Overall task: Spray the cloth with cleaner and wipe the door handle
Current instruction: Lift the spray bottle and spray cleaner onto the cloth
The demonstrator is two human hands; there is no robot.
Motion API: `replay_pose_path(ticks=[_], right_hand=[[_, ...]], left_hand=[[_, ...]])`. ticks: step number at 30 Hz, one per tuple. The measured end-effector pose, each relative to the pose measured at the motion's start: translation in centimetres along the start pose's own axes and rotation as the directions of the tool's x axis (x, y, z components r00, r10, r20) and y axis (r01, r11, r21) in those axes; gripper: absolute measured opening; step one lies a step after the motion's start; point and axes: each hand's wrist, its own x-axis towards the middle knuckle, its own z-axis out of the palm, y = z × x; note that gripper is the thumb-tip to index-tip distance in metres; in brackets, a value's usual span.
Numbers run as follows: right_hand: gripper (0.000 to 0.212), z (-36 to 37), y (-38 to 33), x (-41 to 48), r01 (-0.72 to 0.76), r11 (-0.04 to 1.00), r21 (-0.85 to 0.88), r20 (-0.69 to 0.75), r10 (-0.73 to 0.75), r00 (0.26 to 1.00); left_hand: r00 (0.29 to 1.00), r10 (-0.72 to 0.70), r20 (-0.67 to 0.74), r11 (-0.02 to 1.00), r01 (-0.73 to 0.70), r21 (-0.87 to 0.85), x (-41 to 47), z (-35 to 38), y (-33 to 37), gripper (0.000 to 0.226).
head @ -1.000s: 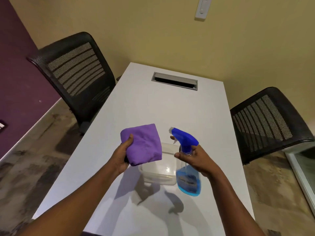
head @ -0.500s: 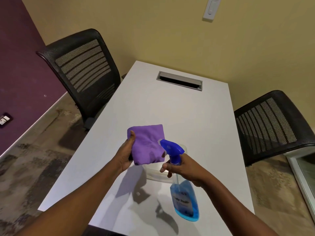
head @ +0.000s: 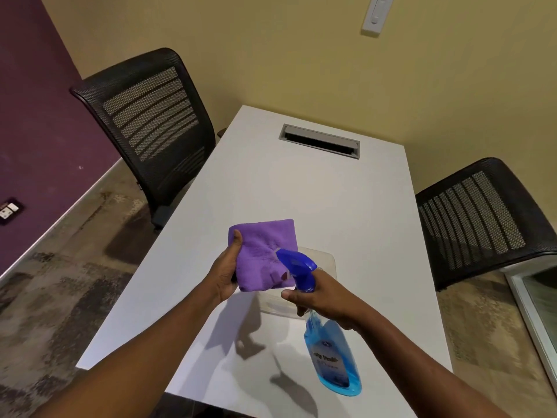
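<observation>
Folded purple microfibre cloth (head: 262, 251), gripped by left hand (head: 224, 274), faces blue plastic spray bottle (head: 331, 357) clasped in right hand (head: 324, 297); wiping seems left.

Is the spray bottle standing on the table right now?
No, the right hand holds the spray bottle tilted above the table, aimed at the cloth.

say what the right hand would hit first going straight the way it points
Most likely the purple cloth held in the left hand; the right hand and its spray bottle aim at it, though depth is unclear.
</observation>
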Motion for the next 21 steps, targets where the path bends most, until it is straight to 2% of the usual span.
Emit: replay_pose_path(ticks=[5,10,14,16,21], right_hand=[[0.022,0.4,0.0,0.1,-0.001,1.0,0.011,0.016,0.001,1.0],[0.023,0.1,-0.2,0.1,-0.066,0.997,-0.039,0.024,0.067,0.997],[0.043,-1.0,-1.4,0.3,-0.194,0.981,0.025,0.051,0.193,0.98],[0.046,-1.5,-2.2,0.4,-0.301,0.952,0.054,0.132,0.292,0.947],[0.031,-2.1,-3.1,0.6,-0.556,0.826,0.089,0.309,0.508,0.804]], left_hand=[[1.0,0.013,-0.026,0.999,-0.011,0.05,0.1,0.0,0.0,0.058],[0.994,0.097,-0.041,0.978,-0.087,0.19,0.1,-0.3,0.2,0.058],[0.99,0.139,-0.034,0.928,-0.118,0.354,0.0,-0.4,-0.4,0.063],[0.99,0.135,-0.034,0.918,-0.112,0.38,0.0,-0.6,-0.8,0.065],[0.993,0.116,-0.034,0.923,-0.095,0.374,-0.4,-1.0,-1.4,0.067]])
